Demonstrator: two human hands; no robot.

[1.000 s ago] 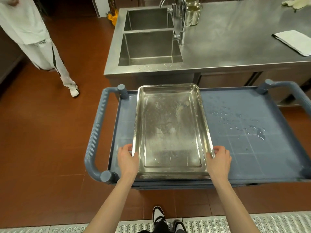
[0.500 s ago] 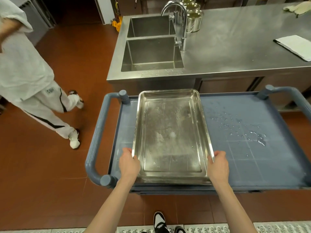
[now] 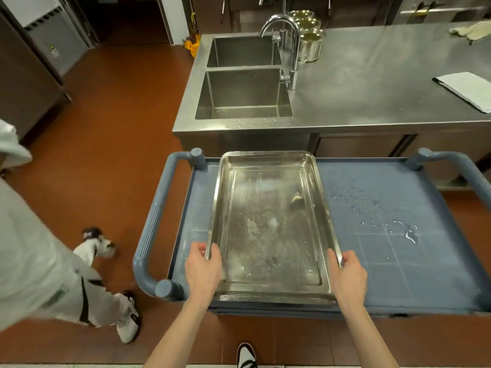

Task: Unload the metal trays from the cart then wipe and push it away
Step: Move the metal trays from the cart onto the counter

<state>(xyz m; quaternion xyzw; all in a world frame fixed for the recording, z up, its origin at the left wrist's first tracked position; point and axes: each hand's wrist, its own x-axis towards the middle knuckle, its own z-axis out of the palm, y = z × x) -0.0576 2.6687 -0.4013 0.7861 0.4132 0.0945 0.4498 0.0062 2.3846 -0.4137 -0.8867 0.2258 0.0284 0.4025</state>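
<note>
Gripping a metal tray (image 3: 271, 221) by its long rims, the left hand (image 3: 203, 269) and right hand (image 3: 348, 274) curl around it at the near edge of a blue cart (image 3: 398, 261), toward its left end.

A passer-by (image 3: 39, 274) at left is blurred and edge-cut; the cart's right handle (image 3: 475, 176) runs off-frame.

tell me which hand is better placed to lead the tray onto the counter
Neither alone: the left hand and right hand each grip a long rim of the tray, so both lift. The right probably leads, since the bare counter lies ahead on its side and the sink on the left.
</note>
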